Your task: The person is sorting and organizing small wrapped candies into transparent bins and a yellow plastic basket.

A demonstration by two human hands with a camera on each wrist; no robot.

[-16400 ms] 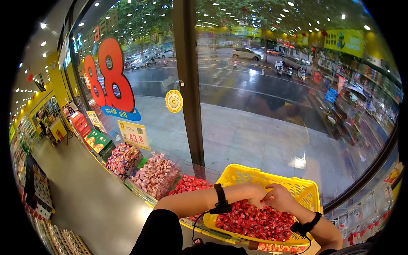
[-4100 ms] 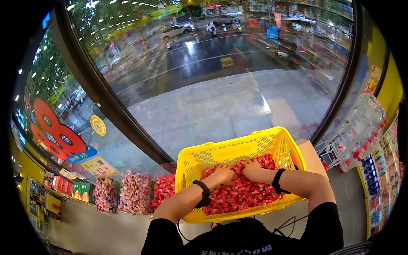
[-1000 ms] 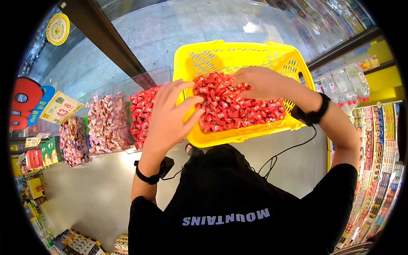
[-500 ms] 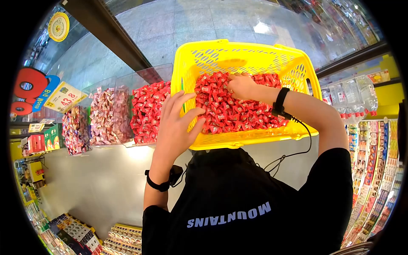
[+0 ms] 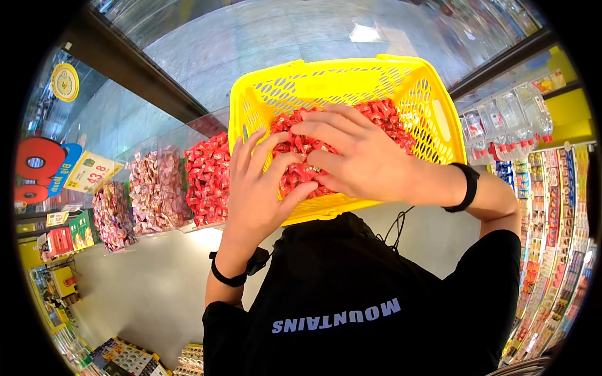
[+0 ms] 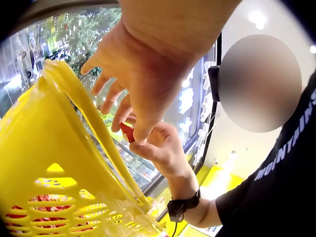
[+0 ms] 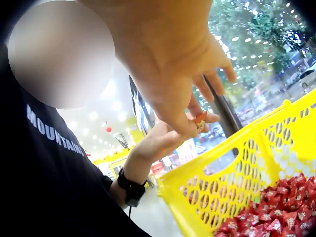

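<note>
A yellow shopping basket (image 5: 351,75) holds a heap of red wrapped candies (image 5: 384,118). Above its near left side, my two hands meet at one red wrapped candy (image 6: 127,132). My left hand (image 5: 260,188) has its thumb and index fingertip at either side of the candy, the other fingers spread over the basket's left rim. From the right, my right hand (image 5: 364,153) pinches the same candy between thumb and finger. In the right wrist view, the candy's red-orange wrapper (image 7: 200,118) shows between the fingertips of both hands.
Left of the basket, clear bins hold red candies (image 5: 208,178), pink-wrapped candies (image 5: 147,188) and mixed candies (image 5: 113,216). Clear plastic jars (image 5: 514,119) with red lids stand at the right, near packed shelves (image 5: 545,238). A large window lies behind the basket.
Half a second ago, my right hand was down in the candy heap. It has risen and moved left to my left hand with a candy. Earlier, both hands were in the heap.
</note>
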